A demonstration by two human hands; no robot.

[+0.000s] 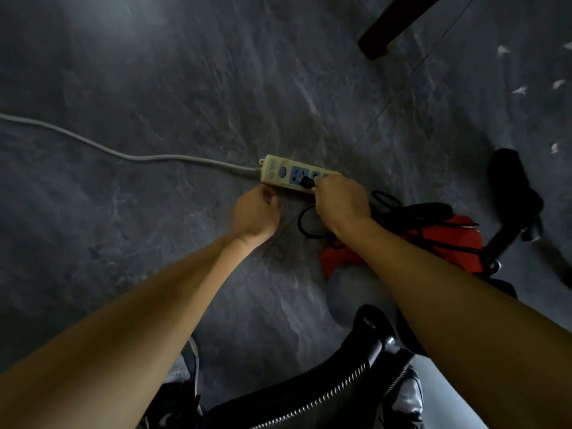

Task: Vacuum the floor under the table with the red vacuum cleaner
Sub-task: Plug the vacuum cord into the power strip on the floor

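Observation:
A cream power strip [280, 173] with blue sockets lies on the dark grey floor. My right hand [339, 201] pinches the vacuum's black plug [307, 182] at one blue socket. My left hand [255, 213] rests curled on the floor against the strip's near edge, holding nothing that I can see. The red vacuum cleaner [445, 243] sits right of my hands, partly hidden by my right forearm, with its black cord [305, 224] looped on the floor. A black ribbed hose [346, 385] runs along the bottom of the view.
The strip's grey cable [123, 153] trails off to the left. A dark red table leg [380, 35] stands at the upper right, with white paper scraps [520, 89] on the floor beyond. A black vacuum attachment [513, 193] lies far right. My shoes [182, 379] show below.

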